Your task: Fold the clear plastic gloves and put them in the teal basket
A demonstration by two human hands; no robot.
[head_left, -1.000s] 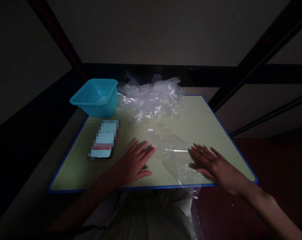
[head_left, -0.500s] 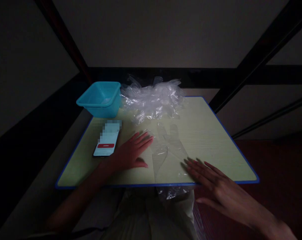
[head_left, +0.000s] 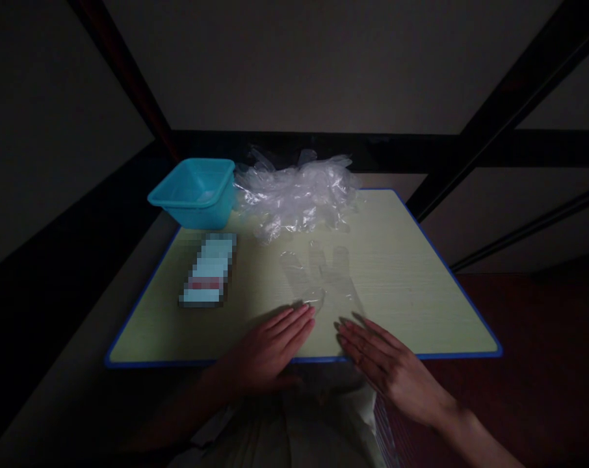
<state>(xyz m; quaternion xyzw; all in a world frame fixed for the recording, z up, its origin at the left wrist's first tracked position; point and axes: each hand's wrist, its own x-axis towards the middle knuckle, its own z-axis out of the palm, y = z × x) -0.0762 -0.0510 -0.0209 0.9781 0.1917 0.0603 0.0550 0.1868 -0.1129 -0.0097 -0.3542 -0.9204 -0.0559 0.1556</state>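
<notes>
A clear plastic disposable glove (head_left: 340, 279) lies flat on the table, its fingers pointing away from me. My left hand (head_left: 277, 344) rests on its lower left part near the front edge, with fingers stretched out flat. On the other side, my right hand (head_left: 385, 361) lies over the glove's lower right part, fingers straight and the palm partly past the table edge. Neither hand grips anything. Behind the glove sits a crumpled heap of similar clear plastic gloves (head_left: 299, 195). The cuff end of the flat glove is hard to make out between my hands.
A turquoise plastic basin (head_left: 197, 205) stands at the back left corner. In front of it lies a phone (head_left: 209, 270) with a lit, blurred screen. The pale table (head_left: 421, 292) has a blue rim, and a wall with dark beams rises behind it.
My left hand has moved back toward me and slightly right, uncovering the glove's left finger. My right hand has shifted left, so the hands are closer together.
</notes>
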